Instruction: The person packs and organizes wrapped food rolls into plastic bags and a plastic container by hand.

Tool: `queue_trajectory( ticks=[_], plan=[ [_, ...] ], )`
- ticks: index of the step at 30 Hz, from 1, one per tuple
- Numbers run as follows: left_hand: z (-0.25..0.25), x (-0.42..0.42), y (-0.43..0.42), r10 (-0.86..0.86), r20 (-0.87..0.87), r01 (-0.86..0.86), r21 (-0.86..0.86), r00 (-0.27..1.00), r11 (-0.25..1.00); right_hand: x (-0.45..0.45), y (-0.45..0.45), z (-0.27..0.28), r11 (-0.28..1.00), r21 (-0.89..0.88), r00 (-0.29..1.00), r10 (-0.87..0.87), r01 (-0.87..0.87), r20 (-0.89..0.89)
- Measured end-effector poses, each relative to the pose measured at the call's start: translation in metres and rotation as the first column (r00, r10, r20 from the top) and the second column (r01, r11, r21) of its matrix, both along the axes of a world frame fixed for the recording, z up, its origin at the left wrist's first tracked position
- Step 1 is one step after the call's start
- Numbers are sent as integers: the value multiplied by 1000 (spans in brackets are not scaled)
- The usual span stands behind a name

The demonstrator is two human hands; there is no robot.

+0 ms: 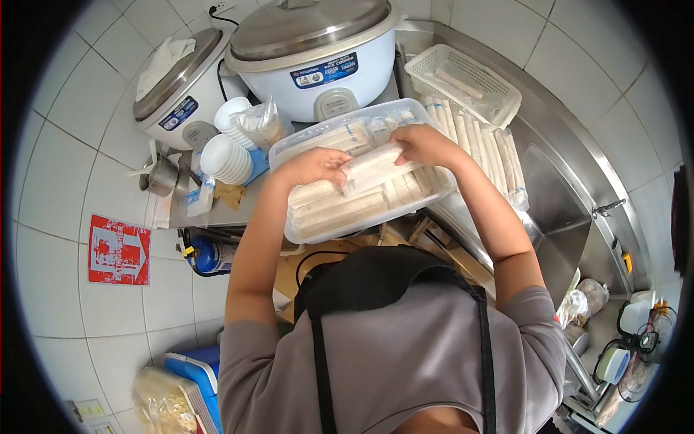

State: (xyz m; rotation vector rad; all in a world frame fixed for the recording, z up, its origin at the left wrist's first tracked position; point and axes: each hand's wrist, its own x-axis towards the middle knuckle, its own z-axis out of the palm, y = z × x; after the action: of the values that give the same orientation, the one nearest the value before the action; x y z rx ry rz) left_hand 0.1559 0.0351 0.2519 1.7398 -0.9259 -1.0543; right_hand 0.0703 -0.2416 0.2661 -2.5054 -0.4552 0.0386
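Note:
Between my two hands is a plastic-wrapped pack of pale rolls (372, 168), held at both ends. My left hand (318, 168) grips its left end, fingers curled round it. The right end is pinched in my right hand (425, 147). Below it, a clear plastic tub (329, 233) holds several similar packs, some with blue marks. More wrapped rolls (484, 148) lie in a row to the right of the tub, on the steel surface. Behind them, a cream basket (463, 54) has one pale pack inside.
Two large rice cookers (311, 65) stand at the back. Stacked white cups (226, 160), a plastic bag (266, 124) and a metal pot (160, 177) are at the left. A steel sink (557, 206) lies to the right. A blue fire extinguisher (210, 253) sits below the counter.

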Motion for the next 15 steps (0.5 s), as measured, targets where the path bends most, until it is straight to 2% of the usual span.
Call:
queue_trajectory(
  ticks=[3, 4, 6, 9, 10, 13, 15],
  plan=[
    [17, -12, 4, 251, -23, -252, -55, 968, 966, 0, -3, 2, 977, 204, 996, -49, 62, -69],
    [10, -15, 1, 381, -38, -383, -125, 924, 915, 1, -3, 5, 957, 277, 993, -57, 83, -99],
    [-8, -23, -12, 616, -95, -618, -253, 782, 745, 2, 1, 12, 959, 255, 985, -88, 123, -145],
    [-13, -32, -40, 661, 54, -566, -466, 748, 679, 5, 12, 9, 955, 262, 987, -116, 141, -111],
    [-16, -29, -43, 663, 56, -571, -457, 746, 682, 6, 14, 6, 953, 269, 989, -124, 141, -82],
    [-25, -14, -47, 663, 49, -592, -406, 747, 697, 9, 19, 6, 949, 255, 975, -146, 186, -168],
    [-33, 8, -38, 624, 63, -588, -274, 779, 761, 14, 16, -2, 962, 186, 975, -179, 201, -130]
  ],
)
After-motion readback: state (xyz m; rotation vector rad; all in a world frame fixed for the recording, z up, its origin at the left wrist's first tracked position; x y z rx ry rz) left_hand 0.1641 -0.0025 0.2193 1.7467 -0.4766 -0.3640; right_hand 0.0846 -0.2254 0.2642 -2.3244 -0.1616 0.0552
